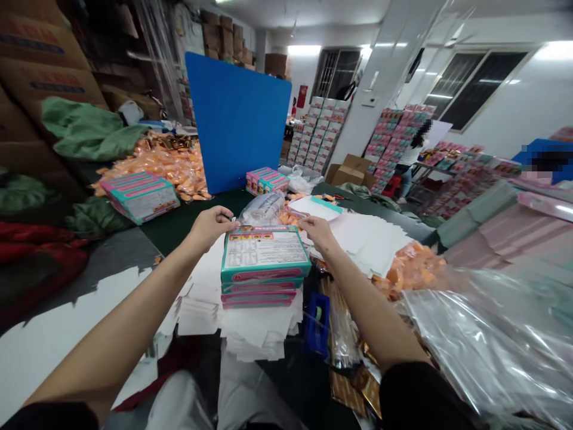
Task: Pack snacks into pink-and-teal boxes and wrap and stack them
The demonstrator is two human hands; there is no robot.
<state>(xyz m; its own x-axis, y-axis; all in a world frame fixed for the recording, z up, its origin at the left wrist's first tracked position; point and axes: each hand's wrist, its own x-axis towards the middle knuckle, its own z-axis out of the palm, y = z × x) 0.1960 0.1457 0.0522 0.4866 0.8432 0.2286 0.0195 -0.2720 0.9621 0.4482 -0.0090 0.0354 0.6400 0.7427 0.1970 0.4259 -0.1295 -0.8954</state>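
A stack of pink and teal printed boxes [266, 254] lies on white sheets in front of me. My left hand [210, 228] is at the far left corner of the top box, its thumb and fingers pinched, with a small pale glint at the tips. At the far right corner, my right hand [319, 233] has its fingers bent together. What either hand pinches is too small to make out. Just behind the stack sits a crumpled clear plastic bag [264, 208]. White card sheets [367, 239] are fanned out on the right.
A blue tape dispenser [317, 325] stands right of the stack, beside clear-wrapped sticks [342, 322]. Orange packets [165, 158] are heaped at the back left near a blue panel [242, 119]. More boxes [141, 196] sit left. Plastic film [487, 328] covers the right. Two people are farther off.
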